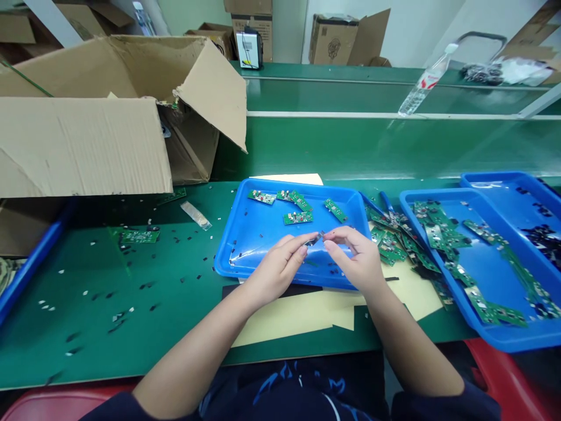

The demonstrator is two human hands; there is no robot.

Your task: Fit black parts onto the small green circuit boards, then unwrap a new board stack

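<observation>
My left hand (278, 263) is closed in a pinch on a small circuit board (312, 240), mostly covered by the fingers. My right hand (358, 257) is also closed, its thumb and fingertips meeting at the board's right end around a tiny dark bit that I cannot make out. Both hands hover over the front half of a blue tray (232, 234). Several green circuit boards (298, 218) lie at the tray's back, with small dark scraps scattered around its floor.
At right, a second blue tray (486, 336) holds many boards, beside loose boards (388, 245) and blue-handled pliers (385, 202). A third tray (495, 178) holds dark pieces. A big cardboard box (83, 146) stands back left. A water bottle (427, 82) leans on the ledge.
</observation>
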